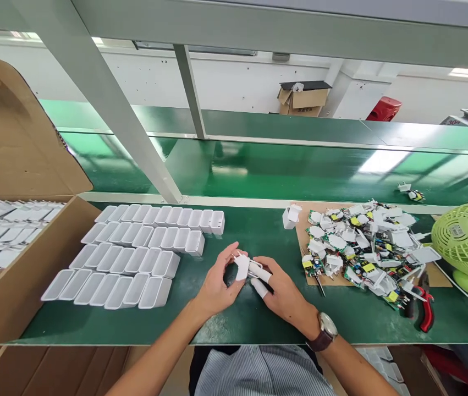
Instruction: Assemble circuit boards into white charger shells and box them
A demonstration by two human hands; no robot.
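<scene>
Over the green bench, both hands meet at a small white plug piece (241, 266) with thin metal pins. My left hand (220, 286) pinches it between thumb and fingers. White finger covers sit on the thumb and index finger of my right hand (281, 291), which grips the same piece from the right; its exact contact is partly hidden. Left of the hands stand rows of white open plastic housings (149, 263). To the right, a heap of circuit boards with white plug parts (359, 242) lies on a cardboard sheet (303, 220).
A cardboard box (58, 258) of white parts stands at far left. Red-handled pliers (427, 313) and a green fan (467, 242) are at right. One white housing (290, 218) stands beside the heap. A metal post (114, 104) rises behind the rows.
</scene>
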